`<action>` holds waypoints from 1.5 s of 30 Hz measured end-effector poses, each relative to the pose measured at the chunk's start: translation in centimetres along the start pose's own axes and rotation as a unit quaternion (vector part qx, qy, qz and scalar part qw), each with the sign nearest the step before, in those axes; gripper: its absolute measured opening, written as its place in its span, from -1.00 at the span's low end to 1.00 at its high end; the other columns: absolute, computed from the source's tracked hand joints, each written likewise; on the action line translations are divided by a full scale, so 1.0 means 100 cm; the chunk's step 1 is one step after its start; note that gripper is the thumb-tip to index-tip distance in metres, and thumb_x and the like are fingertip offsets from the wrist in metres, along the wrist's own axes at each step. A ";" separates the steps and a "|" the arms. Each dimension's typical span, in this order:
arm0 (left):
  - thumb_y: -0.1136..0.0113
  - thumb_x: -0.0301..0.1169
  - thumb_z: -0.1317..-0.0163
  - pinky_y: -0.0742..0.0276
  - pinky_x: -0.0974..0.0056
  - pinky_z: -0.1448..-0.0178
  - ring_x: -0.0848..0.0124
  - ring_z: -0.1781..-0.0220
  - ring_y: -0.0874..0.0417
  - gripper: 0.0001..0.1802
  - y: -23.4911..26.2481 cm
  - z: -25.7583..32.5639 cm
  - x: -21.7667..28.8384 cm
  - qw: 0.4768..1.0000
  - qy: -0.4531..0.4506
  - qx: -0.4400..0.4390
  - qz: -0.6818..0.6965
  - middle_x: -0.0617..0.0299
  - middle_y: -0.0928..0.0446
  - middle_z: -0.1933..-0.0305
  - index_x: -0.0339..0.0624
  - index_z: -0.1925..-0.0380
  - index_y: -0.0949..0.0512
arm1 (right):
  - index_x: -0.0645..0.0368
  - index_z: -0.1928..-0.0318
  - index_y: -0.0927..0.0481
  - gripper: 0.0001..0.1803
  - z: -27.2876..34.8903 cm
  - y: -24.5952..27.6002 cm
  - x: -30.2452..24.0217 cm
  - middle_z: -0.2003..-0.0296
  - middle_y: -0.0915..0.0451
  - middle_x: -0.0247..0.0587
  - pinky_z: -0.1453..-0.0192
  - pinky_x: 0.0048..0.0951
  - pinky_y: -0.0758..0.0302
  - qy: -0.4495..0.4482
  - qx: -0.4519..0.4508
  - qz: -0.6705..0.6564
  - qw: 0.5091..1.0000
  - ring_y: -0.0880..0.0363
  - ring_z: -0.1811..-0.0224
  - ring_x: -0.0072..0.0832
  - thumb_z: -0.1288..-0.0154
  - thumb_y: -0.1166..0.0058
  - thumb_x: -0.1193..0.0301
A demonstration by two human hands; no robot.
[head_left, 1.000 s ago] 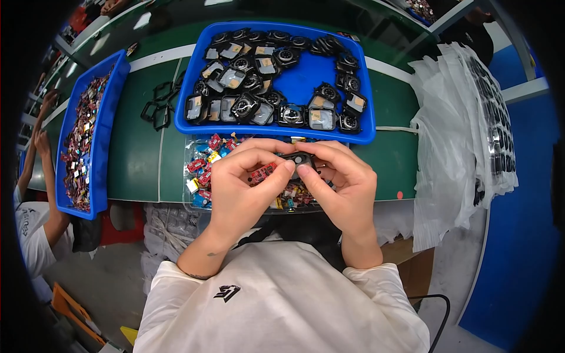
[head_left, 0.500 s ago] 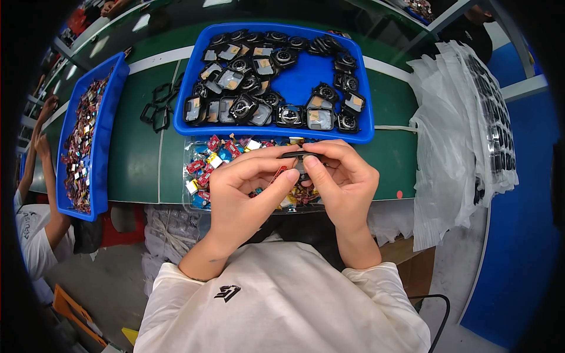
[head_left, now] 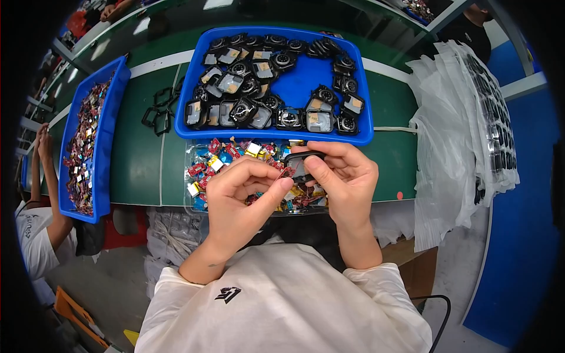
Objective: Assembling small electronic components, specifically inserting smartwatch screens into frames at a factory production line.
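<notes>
My right hand (head_left: 348,183) grips a black smartwatch case (head_left: 316,155) by its edge, thumb in front and fingers behind, with its hollow side partly showing. A small red circuit board (head_left: 288,172) is pinched between thumb and forefinger of my left hand (head_left: 234,189), right at the case's left edge. I cannot tell whether the board is attached to the case. Below both hands, a clear plastic tray (head_left: 188,154) holds a heap of red boards with white, yellow and blue parts. Behind it stands a blue tray (head_left: 276,136) of black smartwatch cases, some turned back side up.
Several empty black frames (head_left: 158,117) lie on the green table (head_left: 138,176). A second blue tray (head_left: 101,176), full of small parts, stands at left beside a co-worker's arms (head_left: 50,176). Stacked plastic trays in white wrapping (head_left: 438,147) stand at right.
The case has tilted so its hollow side shows more. My left hand has drawn slightly left and off the case, with the red board between its fingertips.
</notes>
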State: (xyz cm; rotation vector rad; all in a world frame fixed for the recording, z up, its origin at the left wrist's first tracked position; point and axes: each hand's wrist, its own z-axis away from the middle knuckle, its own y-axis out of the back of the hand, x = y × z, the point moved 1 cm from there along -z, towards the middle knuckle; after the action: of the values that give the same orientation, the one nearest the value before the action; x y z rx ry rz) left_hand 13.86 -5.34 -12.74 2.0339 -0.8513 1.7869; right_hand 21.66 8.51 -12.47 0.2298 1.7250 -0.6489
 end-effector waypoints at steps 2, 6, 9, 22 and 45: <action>-0.30 -0.63 -0.04 -0.60 0.51 0.27 0.55 0.33 -0.60 -0.88 0.000 0.001 0.001 1.000 0.012 0.002 0.009 0.19 -0.52 0.34 -0.43 0.42 -0.54 | 0.42 0.13 -0.53 -0.79 -0.001 0.001 0.000 0.18 -0.62 -0.01 0.26 -0.64 -0.56 -0.008 -0.017 -0.004 1.000 -0.60 0.23 -0.56 -0.21 -0.10 0.63; -0.29 -0.63 -0.06 -0.59 0.51 0.28 0.55 0.35 -0.60 -0.88 -0.001 0.001 0.000 1.000 0.021 -0.002 0.006 0.19 -0.55 0.36 -0.42 0.40 -0.54 | 0.41 0.12 -0.53 -0.79 -0.002 0.002 0.001 0.18 -0.62 -0.02 0.27 -0.64 -0.56 -0.022 -0.024 -0.018 0.999 -0.60 0.23 -0.56 -0.22 -0.08 0.61; -0.29 -0.62 -0.06 -0.59 0.51 0.28 0.55 0.36 -0.61 -0.88 -0.002 0.001 0.001 1.000 0.025 -0.007 0.012 0.18 -0.55 0.37 -0.41 0.40 -0.54 | 0.41 0.12 -0.50 -0.80 -0.003 0.003 0.006 0.18 -0.61 0.00 0.27 -0.64 -0.56 -0.012 -0.028 -0.036 0.999 -0.60 0.23 -0.56 -0.23 -0.05 0.61; -0.27 -0.64 -0.07 -0.60 0.48 0.23 0.52 0.31 -0.62 -0.89 -0.005 0.002 0.001 0.999 -0.001 -0.034 -0.001 0.17 -0.56 0.36 -0.44 0.38 -0.56 | 0.38 0.18 -0.45 -0.83 -0.001 0.003 0.004 0.22 -0.61 0.09 0.29 -0.61 -0.59 -0.012 -0.015 -0.022 1.000 -0.62 0.25 -0.51 -0.19 -0.05 0.63; -0.32 -0.60 -0.05 -0.54 0.50 0.29 0.55 0.36 -0.62 -0.77 -0.002 0.001 -0.005 0.993 0.093 0.013 0.066 0.19 -0.58 0.39 -0.42 0.27 -0.55 | 0.33 0.33 -0.47 -0.79 0.007 -0.001 0.009 0.21 -0.62 0.04 0.15 -0.49 -0.59 0.138 -0.025 0.068 0.988 -0.63 0.23 -0.47 -0.01 -0.21 0.70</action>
State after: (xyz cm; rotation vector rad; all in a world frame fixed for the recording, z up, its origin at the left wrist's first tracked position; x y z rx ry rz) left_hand 14.02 -5.07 -13.22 1.8288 -0.9290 2.0314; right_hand 21.95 7.83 -13.40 0.4132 1.9695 -0.4892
